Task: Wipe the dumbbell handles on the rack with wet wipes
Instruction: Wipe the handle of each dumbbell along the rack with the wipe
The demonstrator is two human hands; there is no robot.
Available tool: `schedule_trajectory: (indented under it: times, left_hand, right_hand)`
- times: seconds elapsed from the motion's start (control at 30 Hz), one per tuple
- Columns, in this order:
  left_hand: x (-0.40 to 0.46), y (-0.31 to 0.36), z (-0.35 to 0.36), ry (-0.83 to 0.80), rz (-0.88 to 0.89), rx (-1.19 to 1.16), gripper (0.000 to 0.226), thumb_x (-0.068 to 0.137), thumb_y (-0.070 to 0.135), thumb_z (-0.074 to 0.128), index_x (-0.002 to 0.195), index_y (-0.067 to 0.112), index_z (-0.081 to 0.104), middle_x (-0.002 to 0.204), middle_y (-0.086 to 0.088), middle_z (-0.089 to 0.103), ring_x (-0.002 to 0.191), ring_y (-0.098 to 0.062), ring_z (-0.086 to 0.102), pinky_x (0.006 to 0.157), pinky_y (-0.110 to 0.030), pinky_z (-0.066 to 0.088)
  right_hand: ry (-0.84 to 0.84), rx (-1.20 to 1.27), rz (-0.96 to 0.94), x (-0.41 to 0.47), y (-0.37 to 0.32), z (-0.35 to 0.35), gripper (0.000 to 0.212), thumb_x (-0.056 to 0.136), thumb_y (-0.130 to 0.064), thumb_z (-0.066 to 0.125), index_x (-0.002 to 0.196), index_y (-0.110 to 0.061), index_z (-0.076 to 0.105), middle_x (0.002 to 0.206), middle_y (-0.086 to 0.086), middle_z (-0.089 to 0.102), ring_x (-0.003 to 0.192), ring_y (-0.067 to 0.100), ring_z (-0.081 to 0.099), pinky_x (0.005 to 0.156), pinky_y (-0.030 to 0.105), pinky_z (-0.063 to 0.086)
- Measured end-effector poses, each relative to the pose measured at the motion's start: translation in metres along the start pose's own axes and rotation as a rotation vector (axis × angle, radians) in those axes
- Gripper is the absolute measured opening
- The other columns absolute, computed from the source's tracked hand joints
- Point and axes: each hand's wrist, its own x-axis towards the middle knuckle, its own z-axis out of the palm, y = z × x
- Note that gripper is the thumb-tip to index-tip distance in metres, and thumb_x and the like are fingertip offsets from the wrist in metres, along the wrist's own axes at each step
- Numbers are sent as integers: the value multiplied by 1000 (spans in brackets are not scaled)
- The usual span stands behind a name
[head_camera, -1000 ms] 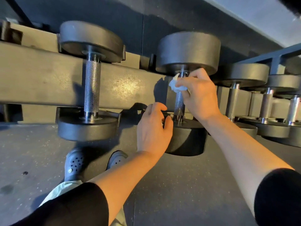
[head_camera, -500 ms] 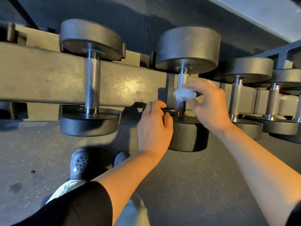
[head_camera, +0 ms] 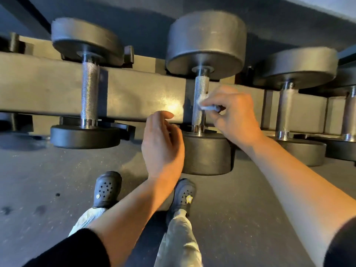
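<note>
Fingers (head_camera: 210, 102) with wipe (head_camera: 204, 103) against handle (head_camera: 200, 101)

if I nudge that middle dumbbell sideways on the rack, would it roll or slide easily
Probably not. The dumbbell looks heavy: thick solid heads on a steel handle. Its round heads could roll, but they sit in the rack, which likely checks that.

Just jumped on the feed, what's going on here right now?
A person stands at a dumbbell rack, cleaning handles. The right hand pinches a crumpled wet wipe against the knurled handle of the middle dumbbell, about midway along it. The left hand is empty, fingers loosely curled beside that dumbbell's near head; whether it touches is unclear. The dumbbells on either side are untouched.
</note>
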Motion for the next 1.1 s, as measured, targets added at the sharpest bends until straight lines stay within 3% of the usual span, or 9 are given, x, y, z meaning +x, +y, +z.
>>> schedule_trajectory:
  times: [0.2,0.3,0.4,0.53,0.73,0.93,1.1]
  left_hand:
    - [-6,32,14,65,17,101,21,83,4,56,102,12,56,88,0,54,76,-9,47,65,-10,37]
    - [-5,48,22,97,-4,57,23,82,3,57,102,14,56,89,-1,55,79,-10,50,68,-12,38]
    - [-5,58,32,107,-15,107,23,83,6,57,103,17,54,91,3,55,78,-7,49,66,-6,36]
    - [-5,57,38,103,-44,281,21,84,14,56,105,18,53,92,5,54,71,-2,45,63,-2,32]
    - [-7,61,41,89,-41,392,19,85,15,54,104,18,52,88,5,52,68,2,43,63,-3,31]
    - [-6,61,42,108,-29,399,14,84,11,54,96,18,52,72,13,44,66,0,43,61,-6,31]
    - [-8,62,42,120,-48,343,16,82,8,56,96,15,55,72,12,46,67,-2,46,62,-2,32]
  right_hand:
    - [-246,201,67,-3,0,-4,14,72,-2,75,83,-11,77,85,-1,68,81,18,64,77,36,52]
    - [-369,189,95,-6,2,-8,10,76,-6,74,83,-14,76,86,-1,69,85,17,64,80,29,49]
    - [-179,190,143,-13,14,-13,17,74,1,69,84,-12,73,87,2,68,83,18,61,75,27,47]
    - [208,186,324,-15,32,-10,12,79,-7,67,88,-14,70,88,-1,63,78,9,52,61,8,34]
    - [288,247,296,8,34,15,8,81,-7,64,88,-8,68,88,5,66,76,11,54,64,17,36]
    - [169,515,242,-8,34,16,8,80,-4,66,78,-10,70,82,-7,63,70,-1,53,65,4,38]
    - [-110,592,247,-27,38,8,3,77,-14,74,76,-14,71,80,-5,64,75,5,59,71,18,47]
